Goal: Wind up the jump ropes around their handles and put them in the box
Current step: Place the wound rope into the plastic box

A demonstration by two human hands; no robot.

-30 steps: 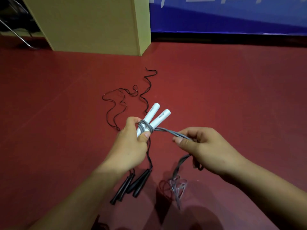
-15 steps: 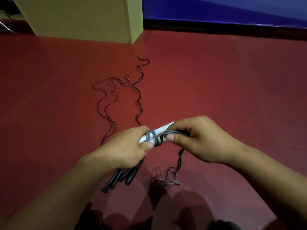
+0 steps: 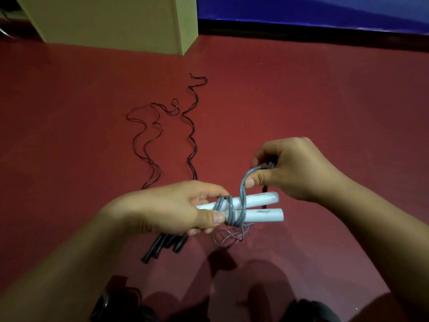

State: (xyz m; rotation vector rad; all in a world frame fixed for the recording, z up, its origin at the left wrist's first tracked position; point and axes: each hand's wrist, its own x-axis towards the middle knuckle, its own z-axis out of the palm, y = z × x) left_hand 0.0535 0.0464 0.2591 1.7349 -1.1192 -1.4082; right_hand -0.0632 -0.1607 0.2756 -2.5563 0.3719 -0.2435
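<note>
Here, left hand point(image 3: 171, 212) fingers curled round white handles point(image 3: 260, 206) (paired), right hand point(image 3: 294, 170) pinching grey rope point(image 3: 243, 189).

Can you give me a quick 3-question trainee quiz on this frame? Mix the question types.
1. True or false: the left hand holds the two white handles side by side.
2. Multiple choice: the right hand pinches A) the grey rope, B) the black rope, C) nothing.
3. Fill in: the black handles lie on the red ____, below the left hand.

Key
1. True; grey turns already circle both handles next to the thumb.
2. A; the rope rises from the handles in a loop to that hand.
3. Floor; the black rope trails away loose and unwound towards the tan box.
</note>
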